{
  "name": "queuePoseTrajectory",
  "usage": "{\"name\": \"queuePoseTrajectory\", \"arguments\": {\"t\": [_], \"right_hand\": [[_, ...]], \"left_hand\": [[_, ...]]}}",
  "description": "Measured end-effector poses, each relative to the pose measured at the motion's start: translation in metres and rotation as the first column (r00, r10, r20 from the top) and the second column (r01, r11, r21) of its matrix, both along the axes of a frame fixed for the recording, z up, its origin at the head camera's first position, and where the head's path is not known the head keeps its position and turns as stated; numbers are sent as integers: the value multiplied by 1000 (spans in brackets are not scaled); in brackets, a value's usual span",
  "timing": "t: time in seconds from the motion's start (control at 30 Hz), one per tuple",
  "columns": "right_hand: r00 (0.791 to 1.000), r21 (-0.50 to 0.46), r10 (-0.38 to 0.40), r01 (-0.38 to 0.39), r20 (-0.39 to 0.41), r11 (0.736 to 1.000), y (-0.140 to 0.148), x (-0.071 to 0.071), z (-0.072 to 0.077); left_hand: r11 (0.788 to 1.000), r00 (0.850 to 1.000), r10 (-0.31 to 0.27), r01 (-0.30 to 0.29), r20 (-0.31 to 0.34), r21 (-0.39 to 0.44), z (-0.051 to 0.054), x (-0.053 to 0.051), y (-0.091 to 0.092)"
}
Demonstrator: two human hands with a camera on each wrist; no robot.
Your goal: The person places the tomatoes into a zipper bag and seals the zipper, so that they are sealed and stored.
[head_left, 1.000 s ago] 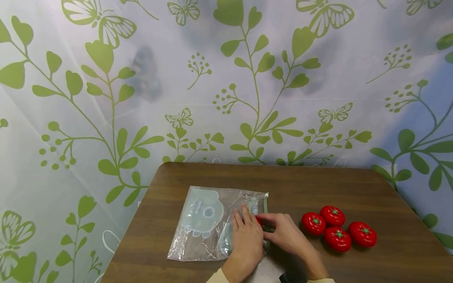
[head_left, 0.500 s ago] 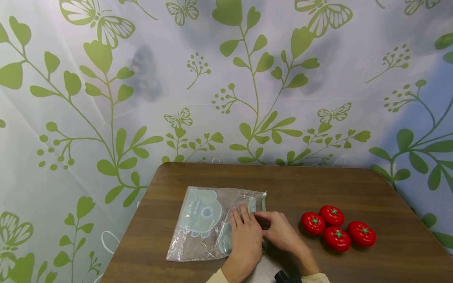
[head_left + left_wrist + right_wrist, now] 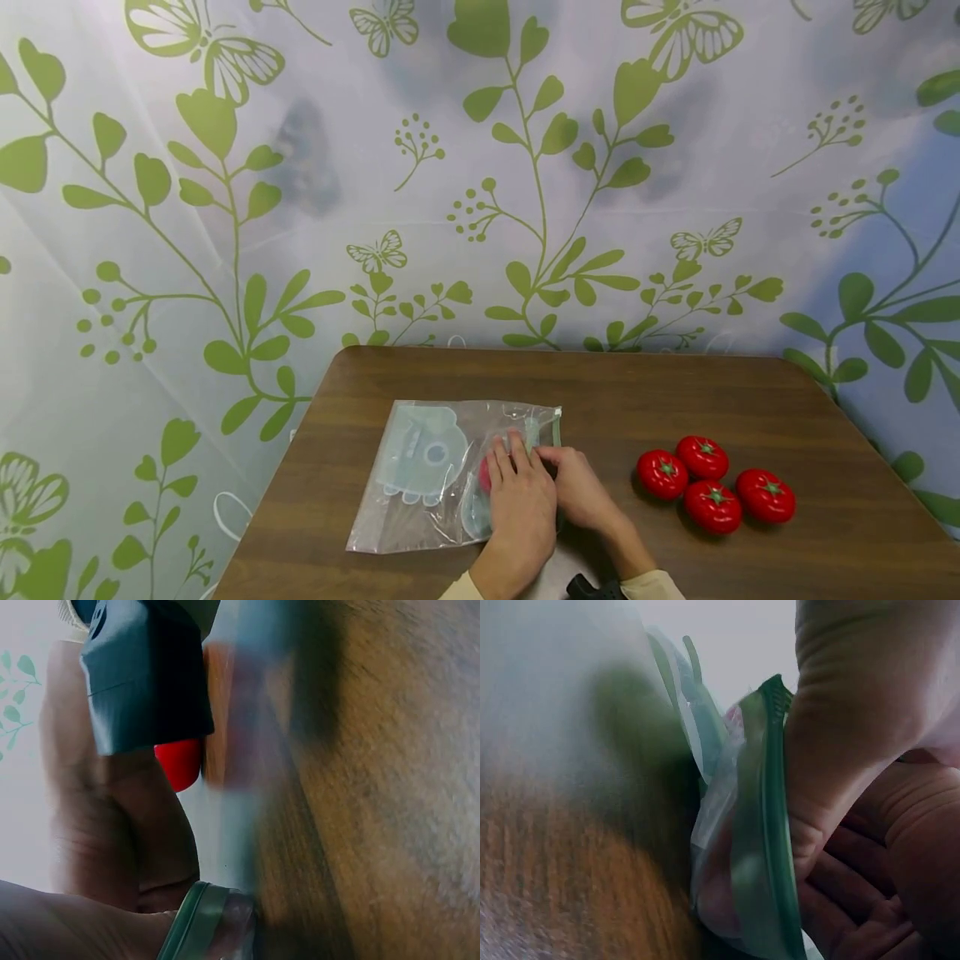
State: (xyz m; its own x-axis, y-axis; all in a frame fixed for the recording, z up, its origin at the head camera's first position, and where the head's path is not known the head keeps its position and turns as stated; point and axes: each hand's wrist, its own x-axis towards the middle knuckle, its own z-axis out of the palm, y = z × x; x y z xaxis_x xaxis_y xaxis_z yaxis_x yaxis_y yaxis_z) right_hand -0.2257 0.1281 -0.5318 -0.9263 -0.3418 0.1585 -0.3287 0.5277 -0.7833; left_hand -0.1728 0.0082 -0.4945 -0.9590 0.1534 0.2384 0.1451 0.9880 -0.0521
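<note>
A clear zip bag (image 3: 408, 529) with a pale blue cartoon print lies flat on the table, its green zip edge (image 3: 557, 433) to the right. My left hand (image 3: 519, 508) holds the mouth side, fingers stretched over the top film. In the left wrist view the left thumb (image 3: 82, 922) goes in past the zip strip (image 3: 187, 922). Inside the bag a red tomato (image 3: 484, 475) shows beside the left fingers. At the mouth is my right hand (image 3: 585, 492), its fingertips hidden. The right wrist view shows the zip strip (image 3: 776, 825) against a hand, with a fingertip behind the film.
Several glossy red tomatoes (image 3: 713, 507) with green tops stand in a cluster right of the hands. The wooden table (image 3: 675, 392) meets a leaf-patterned curtain (image 3: 420, 167) at the back. A white cord (image 3: 228, 508) hangs left of the table.
A red tomato at the right fingers has moved left into the bag and now shows past the left hand. The right hand has shifted slightly left. The left hand stays on the bag.
</note>
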Motion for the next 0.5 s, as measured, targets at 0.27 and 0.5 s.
{"name": "queuePoseTrajectory", "arguments": {"t": [0.27,0.5], "right_hand": [[1000,69,3,-3,4,998,11,4,9],[990,-43,77,-72,122,996,42,15,32]], "left_hand": [[1000,999,-12,12,37,-3,2,0,0],[1000,997,-12,14,76,-22,4,1,0]]}}
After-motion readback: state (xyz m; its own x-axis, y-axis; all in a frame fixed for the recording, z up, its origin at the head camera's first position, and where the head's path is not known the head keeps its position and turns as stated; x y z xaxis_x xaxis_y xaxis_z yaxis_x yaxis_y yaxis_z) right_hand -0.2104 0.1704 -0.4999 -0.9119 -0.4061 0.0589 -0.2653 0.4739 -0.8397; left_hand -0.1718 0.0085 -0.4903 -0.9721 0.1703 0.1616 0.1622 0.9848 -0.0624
